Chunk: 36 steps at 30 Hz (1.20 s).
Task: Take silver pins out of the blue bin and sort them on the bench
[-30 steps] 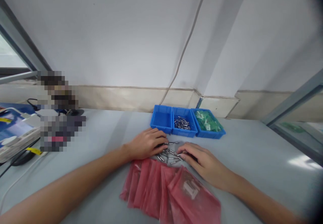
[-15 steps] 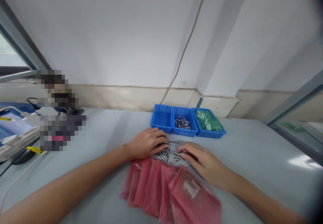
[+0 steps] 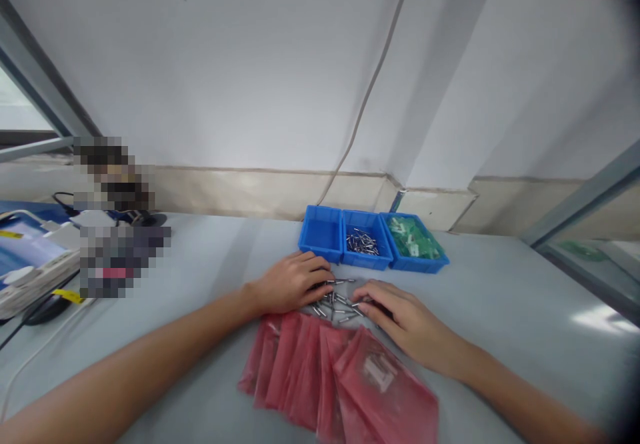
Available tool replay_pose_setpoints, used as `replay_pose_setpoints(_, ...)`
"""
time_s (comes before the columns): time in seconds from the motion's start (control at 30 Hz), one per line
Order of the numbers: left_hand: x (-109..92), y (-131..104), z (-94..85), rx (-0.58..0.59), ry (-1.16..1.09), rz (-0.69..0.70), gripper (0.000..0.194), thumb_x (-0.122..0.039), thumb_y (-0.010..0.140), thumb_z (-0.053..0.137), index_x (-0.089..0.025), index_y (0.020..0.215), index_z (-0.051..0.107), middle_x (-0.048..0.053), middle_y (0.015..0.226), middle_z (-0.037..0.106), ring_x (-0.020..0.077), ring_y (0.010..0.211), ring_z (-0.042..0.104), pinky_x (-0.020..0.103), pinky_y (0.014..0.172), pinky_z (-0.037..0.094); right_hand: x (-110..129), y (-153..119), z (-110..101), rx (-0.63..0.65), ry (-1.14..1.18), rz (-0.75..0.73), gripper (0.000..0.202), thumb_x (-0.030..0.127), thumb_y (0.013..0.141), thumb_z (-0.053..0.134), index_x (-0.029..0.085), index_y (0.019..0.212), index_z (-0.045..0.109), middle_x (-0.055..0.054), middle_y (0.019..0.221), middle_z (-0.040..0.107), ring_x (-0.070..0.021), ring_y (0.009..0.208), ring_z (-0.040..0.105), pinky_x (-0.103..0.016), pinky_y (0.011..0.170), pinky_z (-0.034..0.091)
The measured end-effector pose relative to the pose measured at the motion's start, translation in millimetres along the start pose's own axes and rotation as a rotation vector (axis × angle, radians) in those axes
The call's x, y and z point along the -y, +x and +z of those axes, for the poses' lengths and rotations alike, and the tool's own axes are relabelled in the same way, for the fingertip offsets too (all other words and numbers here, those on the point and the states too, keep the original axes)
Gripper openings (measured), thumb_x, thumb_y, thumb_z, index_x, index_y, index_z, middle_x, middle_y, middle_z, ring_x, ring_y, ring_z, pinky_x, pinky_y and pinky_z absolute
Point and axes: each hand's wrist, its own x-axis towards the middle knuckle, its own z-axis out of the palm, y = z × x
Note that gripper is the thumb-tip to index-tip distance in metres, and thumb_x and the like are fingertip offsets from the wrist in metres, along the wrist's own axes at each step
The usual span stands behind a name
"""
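Several small metal pins (image 3: 343, 302) lie loose on the grey table between my two hands. My left hand (image 3: 296, 282) rests over the left side of the pins, fingers bent; what is under its fingertips is partly hidden. At the right side of the pins, my right hand (image 3: 395, 314) has its thumb and index finger pinched close to the end of one pin. Just below both hands, pink plastic bags (image 3: 305, 371) lie fanned out and overlapping. The rightmost bag (image 3: 390, 391) shows small pale pieces inside.
Behind my hands stand three blue bins: an empty one (image 3: 323, 234), one with metal pins (image 3: 367, 257) and one with green-bagged parts (image 3: 420, 257). A power strip (image 3: 45, 277) and cables lie at left, near a blurred-out person (image 3: 120, 251).
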Motion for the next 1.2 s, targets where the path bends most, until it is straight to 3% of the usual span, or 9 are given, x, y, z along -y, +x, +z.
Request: replay_pose_setpoints(1.2, 0.8, -0.4, 0.8, -0.001, -0.009, 0.001, 0.031, -0.038, 0.113, 0.049, -0.017, 0.12, 0.071, 0.009, 0.121, 0.071, 0.0219, 0.11, 0.067, 0.036, 0.098, 0.052, -1.2, -0.3, 1.7, -0.009, 0.004, -0.028, 0.018, 0.037, 0.114, 0.049, 0.031, 0.117, 0.065, -0.001, 0.12, 0.071, -0.0219, 0.112, 0.066, -0.038, 0.101, 0.05)
